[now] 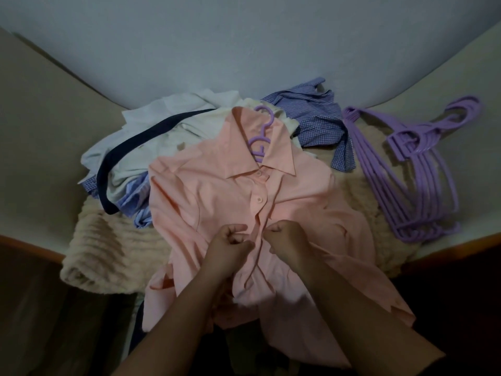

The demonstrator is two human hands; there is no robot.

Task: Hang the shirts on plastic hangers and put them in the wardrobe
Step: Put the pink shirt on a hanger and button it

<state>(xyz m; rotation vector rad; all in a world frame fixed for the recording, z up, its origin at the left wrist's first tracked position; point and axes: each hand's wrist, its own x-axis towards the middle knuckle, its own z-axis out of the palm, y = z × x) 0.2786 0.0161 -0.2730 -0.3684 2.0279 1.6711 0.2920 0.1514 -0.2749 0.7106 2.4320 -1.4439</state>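
Buttoning the pink shirt [217, 191] is what I judge I am doing: my left hand [230, 241] and my right hand [284, 237] sit close together at the placket, fingers curled, each pinching one edge of the cloth just below the two buttons already done up. The shirt lies face up on the bed, with a purple hanger [260, 137] inside it, its hook sticking out past the collar. What could go wrong from here, as I see it: the cloth is thin and slack, so a button could slip from my fingertips or go into the wrong hole and leave the front skewed; and if I tug the placket too hard toward me, the hanger may shift inside the shoulders and the collar slide off one arm of it. The hem hangs over the bed's near edge, so the whole shirt could also creep down toward the floor. Under the shirt is a cream ribbed blanket [108, 240] spread over the bed [35, 172], whose wooden edge shows at both sides. Behind lies a heap of other shirts [173, 123], white and cream with a dark strip across, and a blue checked shirt [314, 118] beside it. A stack of purple hangers [417, 180] rests to the right. The wall [244, 36] is plain and pale, the room dim; no wardrobe is in sight.
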